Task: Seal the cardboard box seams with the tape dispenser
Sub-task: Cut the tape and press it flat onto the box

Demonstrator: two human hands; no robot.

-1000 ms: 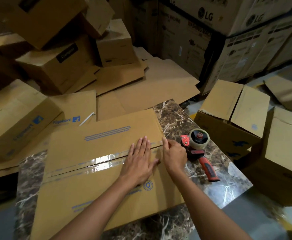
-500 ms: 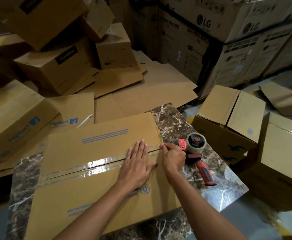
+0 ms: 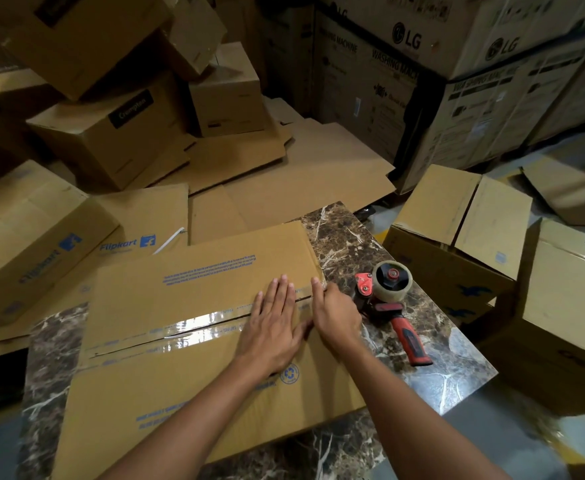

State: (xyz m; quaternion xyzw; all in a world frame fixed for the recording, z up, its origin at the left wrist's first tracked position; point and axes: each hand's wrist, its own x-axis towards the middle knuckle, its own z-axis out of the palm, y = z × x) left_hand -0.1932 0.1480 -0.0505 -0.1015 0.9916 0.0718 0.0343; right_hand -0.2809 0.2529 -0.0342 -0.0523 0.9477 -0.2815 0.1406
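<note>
- Two hands: left hand (image 3: 273, 327) flat, fingers straight and together, pressing the taped seam (image 3: 180, 336); right hand (image 3: 336, 315) curled at the seam's right end, grip impossible to tell.
- One cardboard box (image 3: 187, 292), closed, contents hidden, on the marble table (image 3: 440, 375).
- One tape dispenser (image 3: 384, 303) lying just right, untouched.

Marble table (image 3: 422, 386); LG washing-machine cartons (image 3: 405, 64) stacked behind, Flipkart box (image 3: 34, 247) at left, flattened cardboard (image 3: 284, 188) between
</note>
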